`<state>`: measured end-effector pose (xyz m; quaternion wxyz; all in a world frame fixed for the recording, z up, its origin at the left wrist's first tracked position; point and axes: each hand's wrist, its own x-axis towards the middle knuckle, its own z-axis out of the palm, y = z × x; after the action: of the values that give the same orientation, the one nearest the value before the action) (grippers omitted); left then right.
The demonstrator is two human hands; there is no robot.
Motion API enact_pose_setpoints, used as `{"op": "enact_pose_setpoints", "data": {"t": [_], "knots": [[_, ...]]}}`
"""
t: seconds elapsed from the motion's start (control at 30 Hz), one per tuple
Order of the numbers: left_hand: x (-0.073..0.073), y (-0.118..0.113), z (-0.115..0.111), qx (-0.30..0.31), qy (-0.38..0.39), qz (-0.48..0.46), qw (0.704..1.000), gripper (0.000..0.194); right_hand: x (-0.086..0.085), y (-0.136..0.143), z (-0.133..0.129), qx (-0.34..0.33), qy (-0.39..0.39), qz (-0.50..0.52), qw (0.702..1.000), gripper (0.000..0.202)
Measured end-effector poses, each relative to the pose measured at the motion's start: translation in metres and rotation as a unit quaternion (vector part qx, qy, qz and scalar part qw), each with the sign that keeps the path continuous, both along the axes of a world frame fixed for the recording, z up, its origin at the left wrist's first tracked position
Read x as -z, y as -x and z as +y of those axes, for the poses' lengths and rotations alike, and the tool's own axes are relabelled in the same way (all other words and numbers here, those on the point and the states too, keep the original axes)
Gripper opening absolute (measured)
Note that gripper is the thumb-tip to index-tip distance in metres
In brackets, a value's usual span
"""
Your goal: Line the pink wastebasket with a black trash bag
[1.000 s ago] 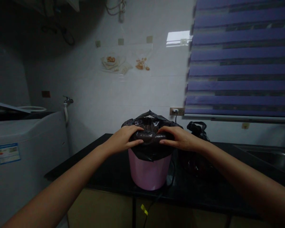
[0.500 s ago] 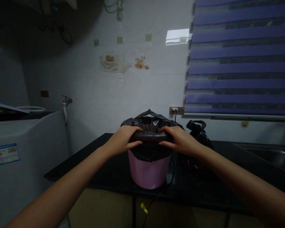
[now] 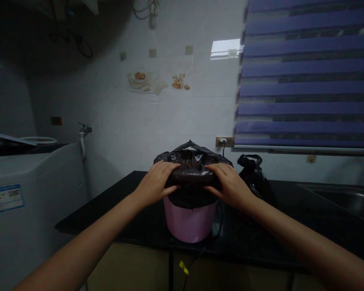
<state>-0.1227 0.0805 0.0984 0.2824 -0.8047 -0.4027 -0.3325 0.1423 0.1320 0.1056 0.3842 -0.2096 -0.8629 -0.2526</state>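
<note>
A pink bin (image 3: 190,222) stands on the black countertop (image 3: 130,226), with a black plastic bag (image 3: 194,176) lining it and folded over its rim. My left hand (image 3: 157,182) grips the left part of the bag-covered rim, thumb below and fingers on top. On the right part of the rim, my right hand (image 3: 230,184) holds on in the same way. Between the hands the bag's mouth is open, and its inside looks dark. The bag's rear edge rises to a small peak.
Right of the bin sits a knotted black bag (image 3: 253,173). A sink (image 3: 352,198) is at the far right, a washing machine (image 3: 48,173) at the left. A cable (image 3: 221,226) runs beside the bin and over the counter's front edge.
Both hands remain on the rim, with thumbs slightly lower and farther from the fingers. The view has shifted very slightly; the bin stays put.
</note>
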Motion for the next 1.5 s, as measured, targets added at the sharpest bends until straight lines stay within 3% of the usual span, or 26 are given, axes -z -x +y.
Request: {"op": "enact_pose_setpoints", "data": {"t": [0.53, 0.7, 0.87, 1.0, 1.17, 1.33, 1.5], "knots": [[0.016, 0.001, -0.002, -0.024, -0.032, -0.014, 0.999, 0.060, 0.020, -0.009, -0.001, 0.027, -0.003, 0.020, 0.999, 0.061], [0.018, 0.001, -0.004, -0.015, -0.029, -0.017, 0.999, 0.070, 0.020, -0.012, -0.002, 0.022, -0.016, 0.019, 0.999, 0.063], [0.016, -0.001, -0.010, 0.000, -0.044, -0.029, 0.999, 0.079, 0.015, -0.015, -0.006, 0.004, 0.017, 0.030, 0.999, 0.060], [0.003, -0.003, -0.012, 0.030, -0.039, -0.036, 0.998, 0.068, -0.001, -0.013, -0.007, -0.017, 0.047, 0.049, 0.998, 0.046], [-0.026, -0.011, -0.006, 0.054, 0.017, -0.015, 0.998, 0.042, -0.034, 0.000, -0.011, -0.046, 0.113, 0.002, 0.993, 0.031], [-0.049, -0.019, -0.004, 0.062, 0.123, 0.042, 0.990, 0.040, -0.060, 0.014, -0.015, -0.071, 0.192, -0.116, 0.972, 0.036], [-0.061, -0.021, -0.006, 0.043, 0.212, 0.102, 0.971, 0.039, -0.071, 0.017, -0.015, -0.046, 0.263, -0.205, 0.942, 0.041]]}}
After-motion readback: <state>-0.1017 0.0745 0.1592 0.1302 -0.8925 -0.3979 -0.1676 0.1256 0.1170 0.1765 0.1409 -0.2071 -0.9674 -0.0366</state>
